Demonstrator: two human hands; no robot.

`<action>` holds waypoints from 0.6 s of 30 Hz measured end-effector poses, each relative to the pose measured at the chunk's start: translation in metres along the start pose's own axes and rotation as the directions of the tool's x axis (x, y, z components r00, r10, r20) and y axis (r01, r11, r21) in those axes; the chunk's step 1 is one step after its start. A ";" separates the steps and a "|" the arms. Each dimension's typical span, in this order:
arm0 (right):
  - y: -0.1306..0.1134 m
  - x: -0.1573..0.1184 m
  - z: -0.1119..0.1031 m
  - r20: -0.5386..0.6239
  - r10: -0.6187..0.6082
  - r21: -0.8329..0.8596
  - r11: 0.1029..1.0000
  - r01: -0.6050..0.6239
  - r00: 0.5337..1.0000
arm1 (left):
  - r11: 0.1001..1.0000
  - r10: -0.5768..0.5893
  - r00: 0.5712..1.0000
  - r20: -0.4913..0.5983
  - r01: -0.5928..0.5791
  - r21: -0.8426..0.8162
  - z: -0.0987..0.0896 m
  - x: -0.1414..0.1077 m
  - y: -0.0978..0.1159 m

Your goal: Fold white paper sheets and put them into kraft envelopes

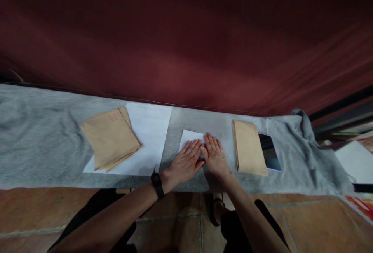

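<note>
A small folded piece of white paper (190, 135) lies on the grey cloth in front of me. Both my hands press down on it with flat palms. My left hand (186, 160), with a black band on its wrist, covers the paper's left and near part, fingers stretched out. My right hand (215, 155) lies flat over the right edge, fingers extended, its thumb side against the left fingers. Most of the paper is hidden beneath the hands.
On the left, a stack of brown envelopes (113, 138) rests on large white sheets (151, 136). To the right lie more brown envelopes (250, 148), partly over a dark-screened phone (269, 152). Grey cloth (43, 136) covers the narrow bench, with a dark red surface (186, 51) behind.
</note>
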State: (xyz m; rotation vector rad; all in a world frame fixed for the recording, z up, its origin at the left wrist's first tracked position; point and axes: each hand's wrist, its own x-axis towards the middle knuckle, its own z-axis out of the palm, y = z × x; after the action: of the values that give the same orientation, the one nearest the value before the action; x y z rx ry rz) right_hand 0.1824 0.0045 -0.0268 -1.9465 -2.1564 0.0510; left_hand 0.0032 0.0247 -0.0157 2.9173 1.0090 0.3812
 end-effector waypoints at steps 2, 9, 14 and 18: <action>0.001 0.000 0.001 -0.012 0.008 -0.008 1.000 -0.008 1.000 | 1.000 -0.023 1.000 -0.013 0.023 -0.006 0.001 0.001 -0.004; 0.001 -0.002 0.001 -0.034 0.044 -0.022 0.999 -0.045 0.998 | 0.987 -0.158 0.987 -0.026 0.158 -0.010 0.006 0.008 -0.025; 0.004 -0.004 0.000 -0.041 0.050 -0.030 0.998 -0.052 0.998 | 0.972 -0.236 0.971 -0.040 0.236 0.013 0.005 0.012 -0.031; 0.007 -0.006 0.000 -0.044 0.059 -0.036 0.998 -0.060 0.997 | 0.961 -0.275 0.960 -0.041 0.277 0.026 0.006 0.013 -0.035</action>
State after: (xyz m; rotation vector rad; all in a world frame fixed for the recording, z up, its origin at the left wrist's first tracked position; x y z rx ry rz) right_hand 0.1900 -0.0010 -0.0288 -2.0133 -2.0867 -0.0210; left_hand -0.0061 0.0607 -0.0226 2.7474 1.4156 0.4098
